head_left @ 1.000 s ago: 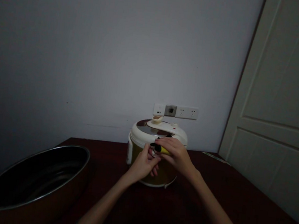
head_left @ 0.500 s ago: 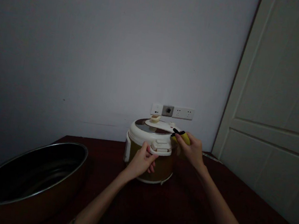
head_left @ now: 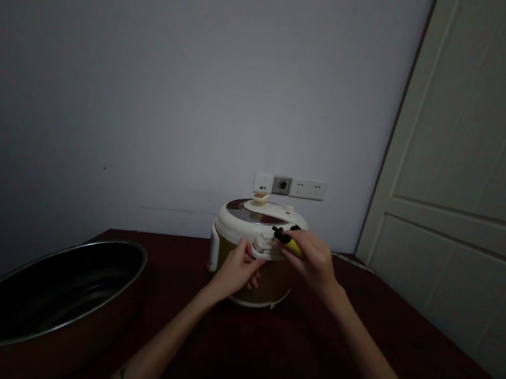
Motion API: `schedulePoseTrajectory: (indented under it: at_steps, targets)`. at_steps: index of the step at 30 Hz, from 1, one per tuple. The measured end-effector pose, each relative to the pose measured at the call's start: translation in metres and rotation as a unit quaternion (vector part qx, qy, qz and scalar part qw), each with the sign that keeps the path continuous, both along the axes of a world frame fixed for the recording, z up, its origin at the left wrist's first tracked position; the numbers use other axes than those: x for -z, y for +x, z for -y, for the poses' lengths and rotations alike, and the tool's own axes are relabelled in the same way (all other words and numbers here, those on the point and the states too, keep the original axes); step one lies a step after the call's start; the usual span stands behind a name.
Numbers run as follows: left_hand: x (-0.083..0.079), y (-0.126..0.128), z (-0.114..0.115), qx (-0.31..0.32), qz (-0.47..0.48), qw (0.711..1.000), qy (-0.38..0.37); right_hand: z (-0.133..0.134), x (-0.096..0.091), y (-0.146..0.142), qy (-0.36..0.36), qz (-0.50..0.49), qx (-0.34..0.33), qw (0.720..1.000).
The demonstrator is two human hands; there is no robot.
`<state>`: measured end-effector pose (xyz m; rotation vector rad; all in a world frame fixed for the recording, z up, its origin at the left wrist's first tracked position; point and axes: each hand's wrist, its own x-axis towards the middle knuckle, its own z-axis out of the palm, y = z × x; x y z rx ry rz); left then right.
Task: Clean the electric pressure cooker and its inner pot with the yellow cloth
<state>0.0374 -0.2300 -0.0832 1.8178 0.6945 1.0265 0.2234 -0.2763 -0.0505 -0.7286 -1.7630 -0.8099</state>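
Observation:
A white and brown electric cooker [head_left: 225,228] stands on the dark red table, its lid closed. My left hand [head_left: 238,267] is closed on the white side handle [head_left: 265,254] of the cooker, thumb and fingers at its left end. In my right hand [head_left: 316,259] is a small yellow-and-black thing [head_left: 293,245], pinched between thumb and fingers. Its black end is right at the handle, seemingly touching it. The exact kind of this thing is too dark to make out, and my fingers cover part of it.
A large dark pot [head_left: 47,324] with a shiny rim stands at the left on the dark red table [head_left: 307,350]. Wall sockets [head_left: 307,189] are behind the cooker. A pale panelled door [head_left: 466,179] rises at the right.
My right hand has moved left and slightly down, bringing the yellow-and-black thing from the lid's right edge to the handle. My left hand has stayed at the handle.

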Motion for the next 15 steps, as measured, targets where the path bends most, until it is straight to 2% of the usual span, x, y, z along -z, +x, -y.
schedulePoseTrajectory:
  at_steps: [3,8,11,15]
  targets:
    - [-0.002,-0.004,-0.005,-0.021,-0.008,1.0,0.005,-0.006,-0.002,-0.016,0.006,0.021,0.026,0.999]
    - [-0.01,-0.012,-0.012,-0.068,-0.067,0.995,0.002,-0.026,0.001,-0.04,-0.023,0.143,0.034,0.989]
    - [-0.015,-0.016,-0.012,-0.068,-0.081,0.994,-0.016,-0.028,0.003,-0.039,-0.009,0.147,0.021,0.989]
    - [-0.02,-0.017,-0.008,-0.057,-0.093,0.994,-0.022,-0.016,0.006,-0.025,0.005,0.14,-0.02,0.99]
